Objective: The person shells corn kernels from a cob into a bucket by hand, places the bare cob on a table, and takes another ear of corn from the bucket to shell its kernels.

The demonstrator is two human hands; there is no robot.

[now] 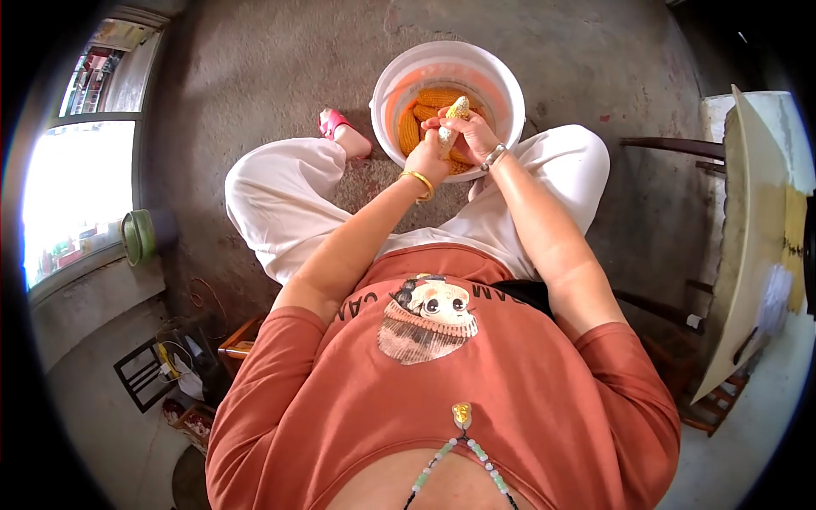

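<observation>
Both hands are over a white bucket (507,81) between my knees. They hold one corn cob (460,108), pale and partly stripped of kernels, tilted with its upper end pointing away from me. My left hand (427,160), with a gold bangle at the wrist, is wrapped round the cob's lower part. My right hand (475,134), with a silvery band at its wrist, has its fingers closed on the cob higher up. Several yellow corn cobs (409,132) lie inside the bucket below my hands, partly hidden by them.
Concrete floor (280,76) surrounds the bucket. My foot in a pink sandal (331,124) is left of it. A table (744,246) with dark legs stands at the right. A green container (138,237) is by the window, with a dark rack (144,376) lower left.
</observation>
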